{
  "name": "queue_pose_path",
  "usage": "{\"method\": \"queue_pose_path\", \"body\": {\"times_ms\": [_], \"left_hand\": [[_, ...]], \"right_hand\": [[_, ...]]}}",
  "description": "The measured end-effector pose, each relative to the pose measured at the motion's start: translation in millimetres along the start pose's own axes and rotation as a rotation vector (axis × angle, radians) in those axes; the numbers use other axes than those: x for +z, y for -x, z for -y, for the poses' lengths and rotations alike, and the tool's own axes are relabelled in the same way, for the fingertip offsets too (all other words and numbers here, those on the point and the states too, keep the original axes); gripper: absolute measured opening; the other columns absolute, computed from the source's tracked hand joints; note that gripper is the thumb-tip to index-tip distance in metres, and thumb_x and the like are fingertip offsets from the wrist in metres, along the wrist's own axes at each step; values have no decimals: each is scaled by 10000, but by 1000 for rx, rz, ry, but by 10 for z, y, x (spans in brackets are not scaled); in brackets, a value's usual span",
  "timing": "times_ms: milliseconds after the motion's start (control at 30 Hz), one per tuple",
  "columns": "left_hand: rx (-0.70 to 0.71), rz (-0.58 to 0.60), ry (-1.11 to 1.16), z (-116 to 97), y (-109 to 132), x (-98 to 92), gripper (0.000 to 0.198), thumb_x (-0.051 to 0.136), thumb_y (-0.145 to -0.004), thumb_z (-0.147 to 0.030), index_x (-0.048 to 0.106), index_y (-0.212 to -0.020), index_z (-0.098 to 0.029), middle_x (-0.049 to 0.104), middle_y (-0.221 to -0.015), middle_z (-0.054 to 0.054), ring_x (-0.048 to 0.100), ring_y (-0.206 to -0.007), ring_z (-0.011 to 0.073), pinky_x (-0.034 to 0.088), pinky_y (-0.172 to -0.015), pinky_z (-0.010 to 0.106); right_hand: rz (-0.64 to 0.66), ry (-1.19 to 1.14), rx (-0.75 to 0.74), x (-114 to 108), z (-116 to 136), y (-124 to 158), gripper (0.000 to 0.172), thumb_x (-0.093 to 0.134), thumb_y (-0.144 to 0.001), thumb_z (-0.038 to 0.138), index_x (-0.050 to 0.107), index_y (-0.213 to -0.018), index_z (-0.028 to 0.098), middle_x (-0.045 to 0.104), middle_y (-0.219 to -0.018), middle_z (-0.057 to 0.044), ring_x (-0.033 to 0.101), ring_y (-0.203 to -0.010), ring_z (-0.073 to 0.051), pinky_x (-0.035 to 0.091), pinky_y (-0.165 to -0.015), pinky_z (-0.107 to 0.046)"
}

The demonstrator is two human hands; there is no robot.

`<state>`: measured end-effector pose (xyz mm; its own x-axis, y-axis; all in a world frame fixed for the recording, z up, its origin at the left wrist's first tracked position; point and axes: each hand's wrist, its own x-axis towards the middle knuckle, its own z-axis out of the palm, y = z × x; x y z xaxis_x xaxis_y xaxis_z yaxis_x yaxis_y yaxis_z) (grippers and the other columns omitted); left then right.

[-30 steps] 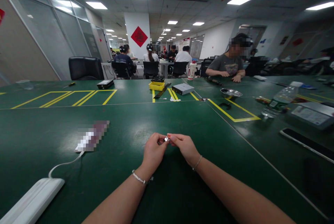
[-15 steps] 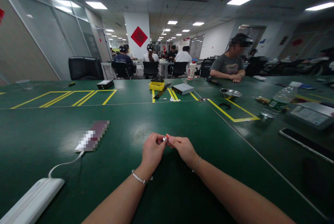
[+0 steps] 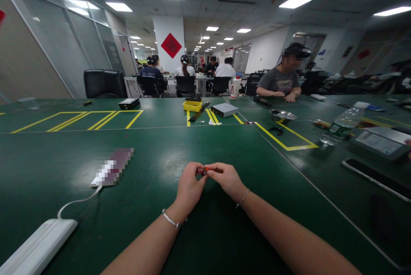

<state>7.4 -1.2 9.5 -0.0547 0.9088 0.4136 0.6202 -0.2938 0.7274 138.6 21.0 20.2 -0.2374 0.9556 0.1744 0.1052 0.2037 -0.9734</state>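
Left hand and right hand both pinch 1 tiny part, at left's 2 o'clock, right's 10 o'clock.

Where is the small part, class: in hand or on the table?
In hand: the left hand and right hand pinch the small part between their fingertips, above the table.
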Motion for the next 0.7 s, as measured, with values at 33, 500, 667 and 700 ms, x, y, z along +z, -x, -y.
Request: {"method": "queue_pose_path", "body": {"times_ms": [33,500,667,700], "left_hand": [[9,8,13,19,-2,12,204,567,-651,-210,492,-841,-198,539,-793,-7,517,-765,136,416,-688,281],[-8,83,-88,126,-24,-12,213,523,-679,-171,536,-888,-209,561,-941,20,496,-946,179,379,-859,364],[-46,117,-123,128,-19,-27,213,518,-687,-196,557,-896,-214,574,-956,21,488,-975,184,364,-874,353],[-57,125,-131,123,-21,-31,211,518,-688,-202,560,-894,-212,578,-953,23,490,-974,187,366,-872,354]], "right_hand": [[-6,39,-7,-36,17,-23,201,590,-632,263,664,-803,186,664,-811,-46,596,-768,-178,433,-754,-329],[-679,1123,578,-2480,-317,8,323,435,-683,288,645,-919,219,627,-976,-86,574,-823,-247,422,-663,-323],[-677,1104,688,-2684,-515,127,344,409,-698,307,640,-940,224,613,-1003,-97,552,-892,-283,425,-683,-348],[-684,1123,680,-2686,-544,133,342,406,-700,302,645,-931,220,614,-995,-107,544,-908,-289,424,-691,-356]]}}
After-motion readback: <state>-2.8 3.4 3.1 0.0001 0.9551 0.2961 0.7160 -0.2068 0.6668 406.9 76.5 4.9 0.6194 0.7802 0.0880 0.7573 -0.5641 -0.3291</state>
